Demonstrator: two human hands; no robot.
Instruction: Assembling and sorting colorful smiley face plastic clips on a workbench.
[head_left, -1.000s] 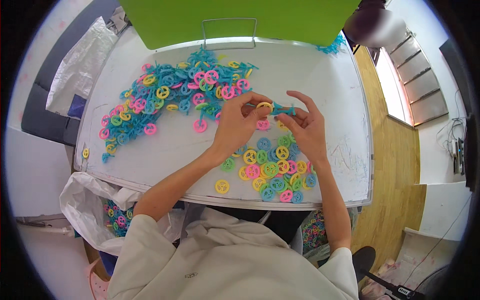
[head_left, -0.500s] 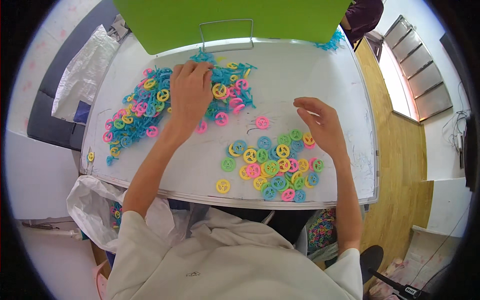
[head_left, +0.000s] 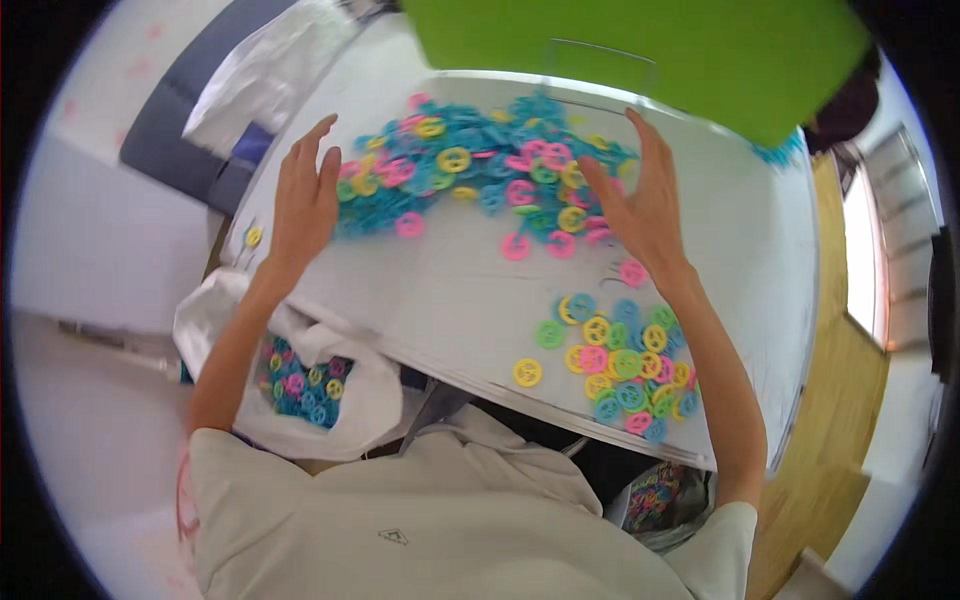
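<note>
A wide pile of small plastic parts (head_left: 453, 160) lies across the far part of the white table, blue sticks mixed with pink, yellow, green and blue spoked wheels. At the pile's left end my left hand (head_left: 304, 210) is open, fingers stretched forward and thumb apart. My right hand (head_left: 645, 212) stands open at the right end, fingers apart, hiding a few pieces. Both hands hold nothing. Nearer, beside my right forearm, sits a heap of loose wheels (head_left: 626, 364). One pink wheel (head_left: 632, 273) lies between heap and pile.
A green panel (head_left: 640, 40) with a wire handle closes off the table's far side. Below the near edge hang a white bag (head_left: 375, 415) of similar parts and another container of parts (head_left: 655, 498). A lone yellow wheel (head_left: 253, 236) lies at the left edge.
The view has turned left. My left hand has left the middle of the pile for its left end; my right hand has moved from beside the loose wheels to the pile's right end.
</note>
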